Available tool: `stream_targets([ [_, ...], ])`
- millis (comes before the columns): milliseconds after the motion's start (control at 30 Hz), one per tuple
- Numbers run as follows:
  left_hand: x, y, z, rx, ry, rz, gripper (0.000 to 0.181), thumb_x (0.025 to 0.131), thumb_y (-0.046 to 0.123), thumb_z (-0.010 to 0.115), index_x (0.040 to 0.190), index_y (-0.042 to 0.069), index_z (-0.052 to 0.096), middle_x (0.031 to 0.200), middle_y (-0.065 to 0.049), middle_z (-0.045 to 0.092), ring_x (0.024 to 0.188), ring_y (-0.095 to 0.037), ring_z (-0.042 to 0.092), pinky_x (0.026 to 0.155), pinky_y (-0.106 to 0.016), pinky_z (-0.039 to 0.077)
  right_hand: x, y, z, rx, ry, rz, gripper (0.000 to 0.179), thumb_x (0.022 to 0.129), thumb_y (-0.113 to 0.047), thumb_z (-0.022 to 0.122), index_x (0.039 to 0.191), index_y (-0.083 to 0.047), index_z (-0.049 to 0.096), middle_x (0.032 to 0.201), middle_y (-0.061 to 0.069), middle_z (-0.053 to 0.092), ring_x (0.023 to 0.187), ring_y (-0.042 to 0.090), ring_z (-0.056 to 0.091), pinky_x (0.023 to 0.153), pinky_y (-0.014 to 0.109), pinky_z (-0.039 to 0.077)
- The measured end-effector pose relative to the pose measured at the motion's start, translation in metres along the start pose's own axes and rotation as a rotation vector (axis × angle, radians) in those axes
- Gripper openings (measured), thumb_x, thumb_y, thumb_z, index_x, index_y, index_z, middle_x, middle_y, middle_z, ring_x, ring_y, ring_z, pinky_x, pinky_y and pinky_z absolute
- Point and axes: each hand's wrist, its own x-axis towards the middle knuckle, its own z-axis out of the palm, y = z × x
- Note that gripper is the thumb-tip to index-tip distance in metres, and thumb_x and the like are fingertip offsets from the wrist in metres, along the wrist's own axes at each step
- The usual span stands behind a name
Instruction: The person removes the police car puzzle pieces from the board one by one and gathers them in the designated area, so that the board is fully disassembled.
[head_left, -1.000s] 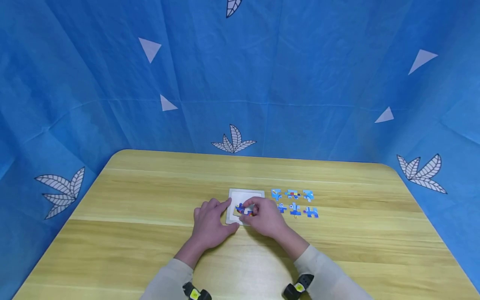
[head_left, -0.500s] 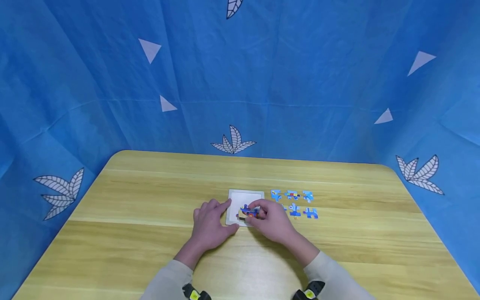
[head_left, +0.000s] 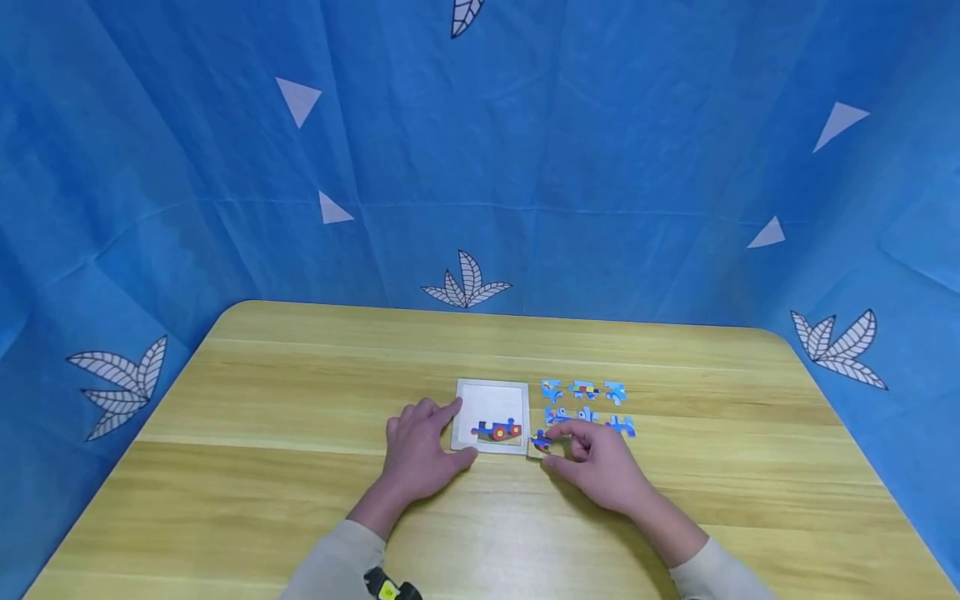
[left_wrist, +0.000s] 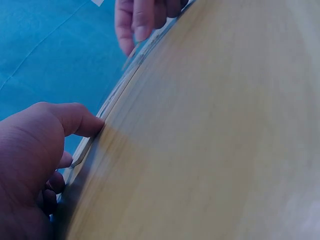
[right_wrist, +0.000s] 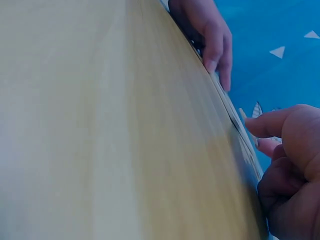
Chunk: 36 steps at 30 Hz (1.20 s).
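My left hand lies at the left of a square white puzzle tray, index finger on its left edge and thumb at its lower left corner. In the left wrist view, the left thumb touches the tray's edge. Just off the tray's lower right corner, my right hand pinches a jigsaw piece with blue and red print between thumb and forefinger. That piece appears edge-on in the right wrist view, tilted. Inside the tray's lower part sit joined jigsaw pieces showing red wheels.
Loose jigsaw pieces lie in two rows right of the tray, among them a top-row piece and a lower-row piece. The right hand partly covers the lower row. A blue patterned cloth hangs behind the wooden table.
My right hand has moved right, out of the tray, carrying the jigsaw piece past the lower right corner. The pieces inside the tray are now uncovered. My left hand stays in place.
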Motion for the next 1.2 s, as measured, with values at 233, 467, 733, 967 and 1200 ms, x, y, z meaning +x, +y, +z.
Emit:
stream_targets([
  [233, 0.0, 0.0, 0.0, 0.001, 0.001, -0.008, 0.076, 0.077, 0.046, 0.08, 0.142, 0.013, 0.058, 0.097, 0.004, 0.048, 0.09, -0.019, 0.041, 0.08, -0.041, 0.027, -0.008, 0.008, -0.013, -0.025, 0.015, 0.009, 0.026, 0.08, -0.012, 0.085, 0.104, -0.01, 0.074, 0.056, -0.01, 0.032, 0.052, 0.005, 0.031, 0.058, 0.027, 0.036],
  [467, 0.001, 0.001, 0.0, -0.001, -0.003, -0.015, 0.076, 0.077, 0.045, 0.08, 0.143, 0.013, 0.058, 0.096, 0.004, 0.048, 0.089, -0.019, 0.04, 0.081, -0.041, 0.027, -0.007, 0.012, -0.016, -0.06, -0.007, -0.006, 0.025, 0.079, -0.009, 0.084, 0.101, -0.01, 0.073, 0.056, -0.012, 0.033, 0.053, 0.004, 0.032, 0.065, 0.029, 0.039],
  [733, 0.001, 0.001, 0.001, 0.003, -0.003, -0.012, 0.076, 0.078, 0.046, 0.079, 0.143, 0.013, 0.057, 0.097, 0.004, 0.048, 0.091, -0.019, 0.041, 0.08, -0.041, 0.027, -0.005, 0.015, -0.017, -0.061, -0.02, 0.007, 0.028, 0.079, -0.008, 0.084, 0.104, -0.009, 0.073, 0.056, -0.011, 0.035, 0.052, 0.005, 0.032, 0.067, 0.03, 0.042],
  [967, 0.001, 0.0, 0.002, 0.008, -0.007, -0.009, 0.076, 0.078, 0.046, 0.079, 0.143, 0.013, 0.057, 0.097, 0.004, 0.048, 0.091, -0.019, 0.041, 0.08, -0.04, 0.027, -0.006, 0.015, -0.018, -0.059, -0.017, 0.018, 0.03, 0.078, -0.009, 0.085, 0.104, -0.009, 0.073, 0.057, -0.009, 0.036, 0.053, 0.005, 0.033, 0.064, 0.029, 0.041],
  [1200, 0.0, 0.0, 0.002, 0.008, -0.003, -0.007, 0.076, 0.078, 0.046, 0.079, 0.143, 0.013, 0.057, 0.098, 0.004, 0.049, 0.091, -0.019, 0.041, 0.081, -0.041, 0.027, -0.002, 0.007, -0.012, -0.002, 0.02, 0.011, 0.029, 0.081, -0.011, 0.084, 0.107, -0.006, 0.073, 0.056, -0.009, 0.033, 0.051, 0.005, 0.031, 0.056, 0.027, 0.035],
])
